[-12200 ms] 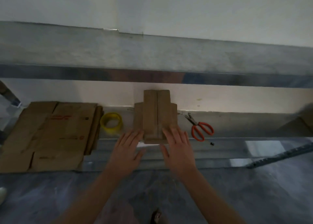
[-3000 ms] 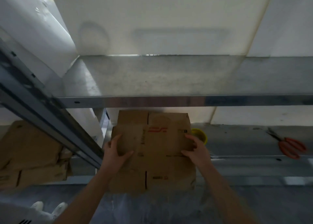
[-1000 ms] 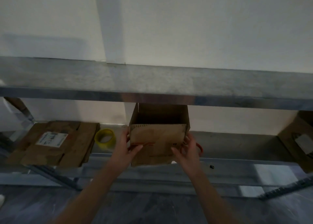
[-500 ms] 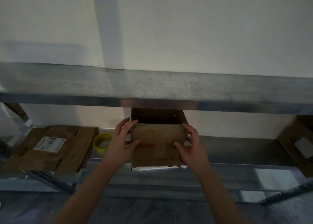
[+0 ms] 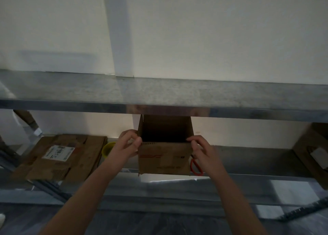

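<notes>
Shifted onto box [image 5: 165, 158] corners, left hand [image 5: 128, 144] and right hand [image 5: 202, 149] fingers pinch them; red print [image 5: 150, 156] illegible.

A packing storeroom, by its bare metal shelving [image 5: 159, 91] and flattened cartons [image 5: 67, 156] (tape roll [image 5: 107, 148], scissors [image 5: 196, 168] nearby).

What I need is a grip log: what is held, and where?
The cardboard box: left hand pinches its near top-left corner, right hand the top-right.
</notes>
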### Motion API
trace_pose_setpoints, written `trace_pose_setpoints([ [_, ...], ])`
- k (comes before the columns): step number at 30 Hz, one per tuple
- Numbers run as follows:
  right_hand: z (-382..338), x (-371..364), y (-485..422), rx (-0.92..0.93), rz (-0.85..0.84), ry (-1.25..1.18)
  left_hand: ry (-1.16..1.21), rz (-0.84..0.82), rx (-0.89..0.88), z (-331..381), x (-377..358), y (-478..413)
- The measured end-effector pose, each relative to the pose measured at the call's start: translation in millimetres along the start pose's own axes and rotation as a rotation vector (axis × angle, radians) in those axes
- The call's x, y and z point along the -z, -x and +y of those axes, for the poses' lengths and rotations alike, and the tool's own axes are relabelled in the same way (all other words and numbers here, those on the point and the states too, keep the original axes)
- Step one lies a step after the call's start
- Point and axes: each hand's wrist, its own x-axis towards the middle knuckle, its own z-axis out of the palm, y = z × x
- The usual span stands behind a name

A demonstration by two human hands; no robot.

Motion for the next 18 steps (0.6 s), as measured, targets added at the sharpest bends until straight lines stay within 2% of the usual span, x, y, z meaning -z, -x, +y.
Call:
trace_pose_setpoints([
  [2,2,-1,6,-0.003,-0.013,-0.056,0.055,0.010,0.011,0,1,3],
  [5,4,-9,8,-0.004,-0.064,-0.088,-0.243,-0.095,-0.120,-7,-3,2],
  [6,6,-12,8,-0.016,-0.064,-0.076,-0.327,-0.167,-0.131,-10,-5,2],
  [8,9,-17,7,-0.024,-0.012,-0.081,-0.426,-0.210,-0.124,-19,-9,1],
  [10,11,-19,6,-0.018,0.039,-0.077,-0.218,-0.164,-0.065,-30,-6,-3],
  [12,17,-22,4,-0.028,0.016,-0.041,-0.017,-0.111,0.006,-38,1,-5],
  [15,17,-30,1,-0.065,-0.059,-0.073,-0.152,-0.119,-0.037,-51,-1,-8],
  [18,11,-36,1,-0.082,0.017,-0.015,-0.153,0.043,0.017,-51,-8,-12],
])
